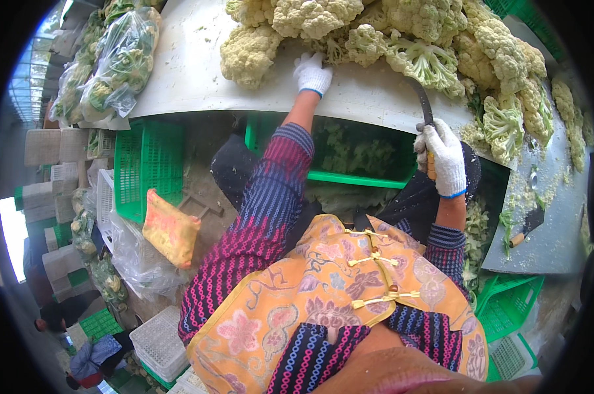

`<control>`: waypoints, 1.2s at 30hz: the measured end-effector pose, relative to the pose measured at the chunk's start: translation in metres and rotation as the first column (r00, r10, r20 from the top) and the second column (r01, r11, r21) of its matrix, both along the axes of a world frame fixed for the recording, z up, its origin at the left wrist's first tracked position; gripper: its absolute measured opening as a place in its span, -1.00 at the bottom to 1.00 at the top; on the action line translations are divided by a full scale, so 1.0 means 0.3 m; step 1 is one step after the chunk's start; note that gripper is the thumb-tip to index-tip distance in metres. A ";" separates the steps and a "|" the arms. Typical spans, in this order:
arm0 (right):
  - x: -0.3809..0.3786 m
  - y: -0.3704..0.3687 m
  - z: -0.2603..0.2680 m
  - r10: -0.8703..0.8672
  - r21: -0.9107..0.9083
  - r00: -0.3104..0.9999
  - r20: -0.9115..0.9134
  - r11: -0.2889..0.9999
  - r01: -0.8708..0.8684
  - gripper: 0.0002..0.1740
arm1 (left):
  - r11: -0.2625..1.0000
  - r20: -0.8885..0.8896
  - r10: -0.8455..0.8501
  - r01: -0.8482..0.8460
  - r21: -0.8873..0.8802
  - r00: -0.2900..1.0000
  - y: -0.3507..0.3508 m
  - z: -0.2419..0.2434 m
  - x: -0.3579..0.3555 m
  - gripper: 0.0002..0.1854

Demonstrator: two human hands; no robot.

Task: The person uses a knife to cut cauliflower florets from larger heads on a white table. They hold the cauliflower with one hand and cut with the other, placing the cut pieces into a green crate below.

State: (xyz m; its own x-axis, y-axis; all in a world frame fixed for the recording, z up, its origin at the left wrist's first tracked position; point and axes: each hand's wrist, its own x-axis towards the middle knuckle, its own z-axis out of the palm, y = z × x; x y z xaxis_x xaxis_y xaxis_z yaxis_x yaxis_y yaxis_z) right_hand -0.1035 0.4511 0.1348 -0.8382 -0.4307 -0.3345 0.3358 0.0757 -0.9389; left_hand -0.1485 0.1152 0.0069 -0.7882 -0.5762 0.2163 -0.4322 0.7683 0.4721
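My left hand (312, 75), in a white knit glove with a blue cuff, reaches to the near edge of a heap of cauliflower (316, 17). Its fingertips are close to a small floret cluster (334, 49); whether they touch or grip it cannot be told. My right hand (443, 155), gloved alike with grey-stained fingers, holds the wooden handle of a curved knife (421, 96). The dark blade points up and away over the white tabletop (198, 83). A cauliflower head with its cut stem side showing (427, 64) lies beyond the blade tip.
Below the table edge a green crate (356, 178) holds cauliflower pieces. Another green crate (149, 167) stands at left beside a yellow-orange cushion (171, 229). A cleaver (531, 224) lies on the grey surface at right. Bagged cauliflower (124, 64) sits far left. Other people (97, 354) are at lower left.
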 end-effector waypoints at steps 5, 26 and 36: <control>0.019 -0.025 -0.064 0.007 0.057 0.999 0.047 0.998 -0.010 -0.71 | 0.961 0.088 -0.211 0.190 0.199 0.974 0.106 0.036 0.175 -0.59; 0.045 -0.106 -0.337 -0.177 -0.042 0.918 0.356 0.978 0.205 -0.75 | 0.792 -0.540 -0.093 0.391 0.469 0.837 0.401 0.175 0.131 -0.64; 0.091 -0.089 -0.184 -0.318 -0.240 0.927 0.201 0.901 0.361 -0.72 | 0.782 -0.405 -0.228 0.415 0.466 0.885 0.514 0.132 0.081 -0.75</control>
State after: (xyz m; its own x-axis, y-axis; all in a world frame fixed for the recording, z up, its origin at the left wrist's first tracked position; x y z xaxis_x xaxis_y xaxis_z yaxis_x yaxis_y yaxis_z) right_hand -0.0763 0.4244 0.0796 -0.8974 -0.2201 -0.3824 0.4364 -0.3155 -0.8426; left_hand -0.1243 0.2695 0.0465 -0.8912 -0.3961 0.2212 0.0355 0.4253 0.9044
